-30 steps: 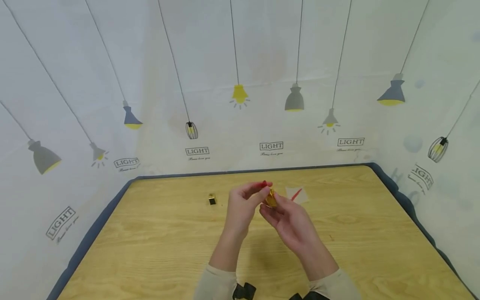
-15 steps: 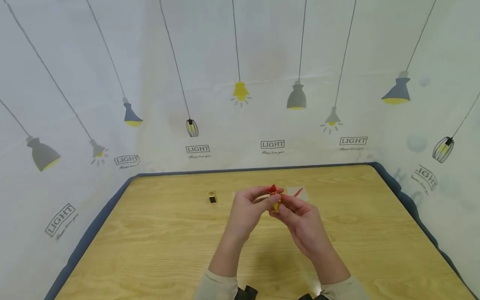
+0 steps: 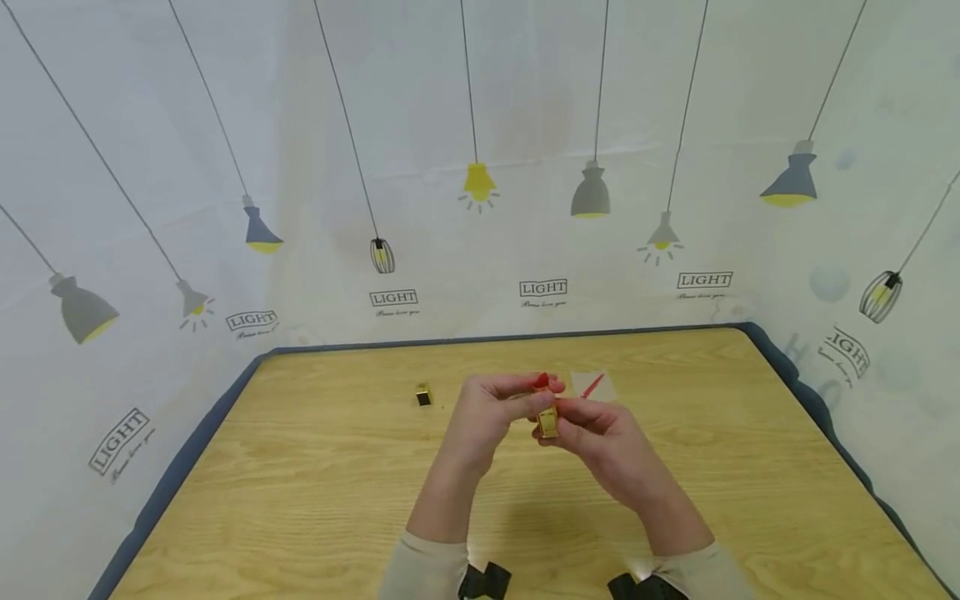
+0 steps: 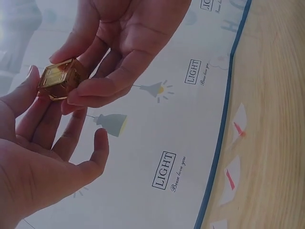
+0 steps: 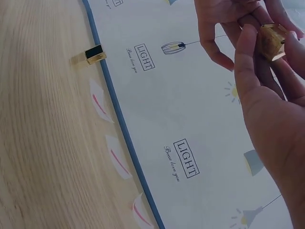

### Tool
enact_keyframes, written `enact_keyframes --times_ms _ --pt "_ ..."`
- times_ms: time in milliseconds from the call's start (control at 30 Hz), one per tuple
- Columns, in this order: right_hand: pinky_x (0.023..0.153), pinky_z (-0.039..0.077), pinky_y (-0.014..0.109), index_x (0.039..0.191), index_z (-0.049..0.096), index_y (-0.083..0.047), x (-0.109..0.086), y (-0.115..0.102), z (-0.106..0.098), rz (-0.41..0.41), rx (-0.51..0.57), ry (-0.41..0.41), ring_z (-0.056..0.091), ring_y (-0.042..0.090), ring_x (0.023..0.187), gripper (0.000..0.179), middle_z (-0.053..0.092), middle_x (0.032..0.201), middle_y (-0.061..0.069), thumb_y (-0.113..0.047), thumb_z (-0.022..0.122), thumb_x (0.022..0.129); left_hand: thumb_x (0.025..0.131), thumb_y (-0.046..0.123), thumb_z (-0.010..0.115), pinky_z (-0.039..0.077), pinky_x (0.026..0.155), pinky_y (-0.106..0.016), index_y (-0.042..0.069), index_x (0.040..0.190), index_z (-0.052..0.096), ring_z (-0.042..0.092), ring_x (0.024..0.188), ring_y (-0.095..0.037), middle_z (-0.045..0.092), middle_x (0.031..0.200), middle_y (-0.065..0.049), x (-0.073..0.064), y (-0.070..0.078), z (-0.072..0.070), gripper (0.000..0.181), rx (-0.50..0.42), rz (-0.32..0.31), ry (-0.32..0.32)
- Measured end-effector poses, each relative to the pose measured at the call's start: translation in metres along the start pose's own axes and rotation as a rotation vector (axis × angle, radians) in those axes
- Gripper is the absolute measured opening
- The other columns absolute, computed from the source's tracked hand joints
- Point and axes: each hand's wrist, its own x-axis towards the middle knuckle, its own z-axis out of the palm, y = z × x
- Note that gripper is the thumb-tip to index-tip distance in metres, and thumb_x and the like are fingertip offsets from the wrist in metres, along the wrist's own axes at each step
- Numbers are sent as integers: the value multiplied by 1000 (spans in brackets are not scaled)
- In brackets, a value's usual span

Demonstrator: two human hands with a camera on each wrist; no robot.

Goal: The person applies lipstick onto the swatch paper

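Note:
A gold, square-sided lipstick [image 3: 548, 423] is held in the air above the table, its red tip [image 3: 542, 381] upward in the head view. My left hand [image 3: 480, 421] pinches the upper part between thumb and fingers. Lower down, my right hand [image 3: 622, 458] grips the tube with its thumb and fingertips. In the left wrist view, one flat gold face of the lipstick [image 4: 56, 75] shows between both hands. Fingers partly cover the lipstick [image 5: 272, 42] in the right wrist view. A small gold cap-like piece with a black face [image 3: 423, 396] stands on the table to the left.
White paper pieces with red strokes lie along the back of the wooden table [image 3: 315, 467]; one paper [image 3: 606, 387] shows right of my hands, and another paper [image 5: 117, 157] in the right wrist view. A lamp-patterned white sheet [image 3: 450, 275] surrounds the table.
My right hand has turned from palm showing to fingers curled on the tube's lower part. The lipstick has shifted slightly right and toward me and shows more gold. The black-faced piece has stayed put.

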Motion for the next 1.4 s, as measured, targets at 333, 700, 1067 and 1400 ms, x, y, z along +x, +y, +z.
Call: enact_keyframes --times_ms 333,700,1067,1400 --pt "88 63 24 126 75 -4 2 -12 9 123 -382 318 75 6 100 34 79 110 -8 -9 82 93 93 15 83 57 109 -46 2 117 81 73 122 -26 81 119 -14 0 0 15 27 89 -11 115" --pt "82 59 12 105 78 -7 6 -1 32 -396 -1038 550 74 14 80 28 76 91 3 -4 92 81 91 16 85 61 103 -42 4 115 83 75 120 -27 82 113 -13 -1 6 23 26 82 1 236" --pt "73 62 18 108 79 4 3 0 23 -531 -982 362 76 11 81 24 80 97 12 11 77 85 93 11 82 58 109 -42 -1 118 80 75 119 -24 81 117 -15 -1 6 14 28 31 -12 147" --pt "95 60 25 145 65 -7 -5 -9 -3 -136 -83 -175 69 8 105 44 73 126 -6 1 36 113 94 -1 75 53 112 -43 -12 116 76 72 125 -31 79 124 -18 -3 8 12 24 -152 14 -86"
